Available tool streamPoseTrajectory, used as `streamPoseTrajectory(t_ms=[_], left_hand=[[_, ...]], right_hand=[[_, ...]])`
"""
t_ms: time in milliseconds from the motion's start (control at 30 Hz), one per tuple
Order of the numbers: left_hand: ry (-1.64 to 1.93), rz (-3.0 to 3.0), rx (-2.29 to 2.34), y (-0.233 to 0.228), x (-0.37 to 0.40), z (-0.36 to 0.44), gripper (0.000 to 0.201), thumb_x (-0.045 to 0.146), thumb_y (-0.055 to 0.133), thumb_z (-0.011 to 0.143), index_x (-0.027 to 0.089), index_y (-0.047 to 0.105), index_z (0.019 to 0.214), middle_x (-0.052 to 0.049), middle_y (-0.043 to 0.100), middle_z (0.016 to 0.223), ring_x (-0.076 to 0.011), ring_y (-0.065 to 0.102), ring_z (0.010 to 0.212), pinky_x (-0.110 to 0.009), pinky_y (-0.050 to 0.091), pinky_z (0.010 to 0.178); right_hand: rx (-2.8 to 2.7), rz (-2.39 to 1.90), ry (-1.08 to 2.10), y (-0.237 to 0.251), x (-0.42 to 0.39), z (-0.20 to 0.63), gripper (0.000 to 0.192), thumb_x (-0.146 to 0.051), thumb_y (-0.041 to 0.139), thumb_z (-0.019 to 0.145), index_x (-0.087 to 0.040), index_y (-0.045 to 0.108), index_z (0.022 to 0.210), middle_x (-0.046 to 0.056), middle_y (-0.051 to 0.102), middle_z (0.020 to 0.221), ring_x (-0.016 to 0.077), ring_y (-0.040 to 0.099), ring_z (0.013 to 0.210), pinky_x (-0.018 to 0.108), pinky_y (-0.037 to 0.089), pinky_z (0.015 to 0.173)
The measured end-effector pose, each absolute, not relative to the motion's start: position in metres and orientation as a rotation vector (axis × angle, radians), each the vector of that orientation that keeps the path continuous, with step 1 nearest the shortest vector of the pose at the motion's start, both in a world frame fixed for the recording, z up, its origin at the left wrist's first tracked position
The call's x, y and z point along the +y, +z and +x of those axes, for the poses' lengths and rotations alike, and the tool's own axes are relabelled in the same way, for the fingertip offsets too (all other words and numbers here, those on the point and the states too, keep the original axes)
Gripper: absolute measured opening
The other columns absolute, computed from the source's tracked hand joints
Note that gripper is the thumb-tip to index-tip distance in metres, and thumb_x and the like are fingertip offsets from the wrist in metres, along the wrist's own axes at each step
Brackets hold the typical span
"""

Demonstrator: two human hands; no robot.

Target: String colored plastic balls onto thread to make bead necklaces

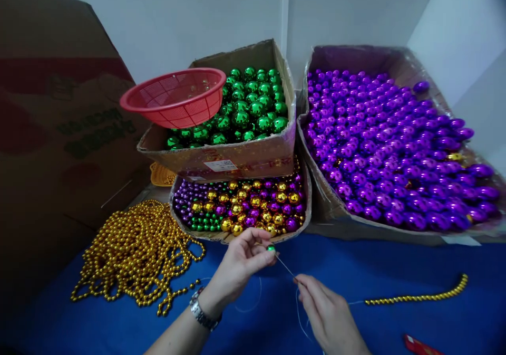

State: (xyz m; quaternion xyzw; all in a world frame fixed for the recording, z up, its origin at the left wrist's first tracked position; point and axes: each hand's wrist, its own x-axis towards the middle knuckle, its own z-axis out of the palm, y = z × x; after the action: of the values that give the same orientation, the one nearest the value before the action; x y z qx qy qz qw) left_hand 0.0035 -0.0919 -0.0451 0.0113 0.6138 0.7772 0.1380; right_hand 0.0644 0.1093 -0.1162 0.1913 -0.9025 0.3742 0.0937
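At the lower centre of the frame the left hand (241, 262) pinches a small green bead (271, 248) between thumb and fingertips, and the right hand (326, 310) pinches the thin needle or wire (285, 267) that runs up-left to that bead; both grips are clenched on what they hold. A fine thread (298, 313) trails below the right hand and leads right to a short strung length of gold beads (419, 296) lying on the blue bench (118, 328). As a judgement, the step is done well when the bead hole is turned to face the needle tip, the needle is held close to its point, and the thread is kept slack but clear of the gold bead pile (136, 255) at left centre. The bead supply lies just above the hands: a shallow box of mixed beads (241, 207), a carton of green balls (253, 109) with a red basket (176, 96) resting on its rim, and a carton of purple balls (391, 144) at right. A wristwatch (202, 313) sits on the left wrist. A white label (220, 165) on the green carton and dark print on the large carton (59, 133) at left are too blurred to read.
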Motion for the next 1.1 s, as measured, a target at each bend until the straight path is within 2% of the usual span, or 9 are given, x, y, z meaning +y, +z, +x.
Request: streamPoseTrajectory(t_ms=[100, 200, 400, 567, 667, 767, 867, 1033, 1100], left_hand=[[2.216, 0.107, 1.837, -0.039, -0.090, -0.004, 0.023, 0.028, 0.064, 0.079, 0.016, 0.059, 0.099, -0.009, 0.063, 0.096, -0.0188, 0.063, 0.085, -0.032, 0.052, 0.078], [2.094, 0.172, 2.111, -0.031, -0.094, -0.020, 0.022, 0.033, 0.056, 0.085, 0.016, 0.059, 0.099, -0.008, 0.063, 0.094, -0.0189, 0.062, 0.085, -0.031, 0.051, 0.076], [1.175, 0.787, 2.838, -0.030, -0.086, -0.056, 0.017, 0.027, 0.051, 0.087, 0.019, 0.063, 0.095, -0.006, 0.065, 0.092, -0.0193, 0.059, 0.085, -0.030, 0.045, 0.076], [0.458, 1.234, 2.862, -0.040, -0.057, -0.077, 0.025, 0.018, 0.050, 0.085, 0.022, 0.060, 0.107, -0.008, 0.061, 0.100, -0.0220, 0.055, 0.090, -0.031, 0.045, 0.076], [0.193, 1.346, 2.813, -0.044, -0.042, -0.089, 0.024, 0.013, 0.049, 0.083, 0.023, 0.061, 0.101, -0.007, 0.062, 0.096, -0.0233, 0.053, 0.088, -0.031, 0.045, 0.069], [0.192, 1.358, 2.810, -0.044, -0.037, -0.097, 0.018, 0.011, 0.051, 0.079, 0.021, 0.062, 0.091, -0.008, 0.062, 0.088, -0.0244, 0.053, 0.087, -0.031, 0.045, 0.067], [0.315, 1.318, 2.857, -0.038, -0.043, -0.092, 0.024, 0.017, 0.055, 0.079, 0.019, 0.058, 0.102, -0.009, 0.059, 0.098, -0.0241, 0.053, 0.092, -0.033, 0.046, 0.076], [1.324, 0.937, 2.701, -0.031, -0.067, -0.061, 0.030, 0.028, 0.057, 0.083, 0.019, 0.053, 0.111, -0.007, 0.056, 0.106, -0.0196, 0.055, 0.095, -0.031, 0.046, 0.083], [1.499, 0.840, 2.615, -0.033, -0.076, -0.047, 0.031, 0.028, 0.060, 0.082, 0.020, 0.054, 0.111, -0.007, 0.054, 0.108, -0.0201, 0.055, 0.097, -0.032, 0.045, 0.085]], right_hand=[[-2.701, 0.426, 1.343, -0.114, 0.114, 0.064, 0.028, -0.030, 0.031, 0.097, -0.021, 0.056, 0.106, 0.003, 0.067, 0.079, 0.0122, 0.066, 0.063, 0.017, 0.052, 0.056], [-2.665, 0.431, 1.400, -0.111, 0.122, 0.065, 0.025, -0.031, 0.032, 0.097, -0.023, 0.055, 0.104, 0.003, 0.065, 0.081, 0.0122, 0.064, 0.064, 0.017, 0.052, 0.058], [-2.573, 0.445, 1.473, -0.107, 0.127, 0.068, 0.026, -0.028, 0.030, 0.098, -0.022, 0.054, 0.107, 0.004, 0.057, 0.086, 0.0114, 0.060, 0.061, 0.019, 0.049, 0.057], [-2.508, 0.372, 1.495, -0.113, 0.128, 0.071, 0.024, -0.029, 0.034, 0.097, -0.021, 0.055, 0.105, 0.005, 0.056, 0.091, 0.0115, 0.060, 0.063, 0.020, 0.051, 0.060], [-2.478, 0.332, 1.495, -0.113, 0.129, 0.071, 0.026, -0.031, 0.034, 0.096, -0.021, 0.056, 0.103, 0.006, 0.056, 0.090, 0.0122, 0.060, 0.063, 0.020, 0.051, 0.060], [-2.450, 0.266, 1.505, -0.111, 0.130, 0.072, 0.028, -0.034, 0.033, 0.096, -0.021, 0.057, 0.101, 0.006, 0.056, 0.091, 0.0125, 0.061, 0.065, 0.020, 0.051, 0.060], [-2.452, 0.234, 1.487, -0.109, 0.133, 0.074, 0.026, -0.033, 0.034, 0.096, -0.021, 0.057, 0.099, 0.006, 0.056, 0.092, 0.0125, 0.062, 0.065, 0.020, 0.051, 0.061], [-2.534, 0.326, 1.499, -0.110, 0.137, 0.076, 0.022, -0.027, 0.036, 0.096, -0.022, 0.055, 0.106, 0.003, 0.056, 0.084, 0.0130, 0.061, 0.067, 0.021, 0.049, 0.063], [-2.539, 0.331, 1.487, -0.110, 0.135, 0.076, 0.022, -0.026, 0.036, 0.096, -0.022, 0.055, 0.106, 0.003, 0.056, 0.083, 0.0140, 0.060, 0.071, 0.022, 0.048, 0.064]])
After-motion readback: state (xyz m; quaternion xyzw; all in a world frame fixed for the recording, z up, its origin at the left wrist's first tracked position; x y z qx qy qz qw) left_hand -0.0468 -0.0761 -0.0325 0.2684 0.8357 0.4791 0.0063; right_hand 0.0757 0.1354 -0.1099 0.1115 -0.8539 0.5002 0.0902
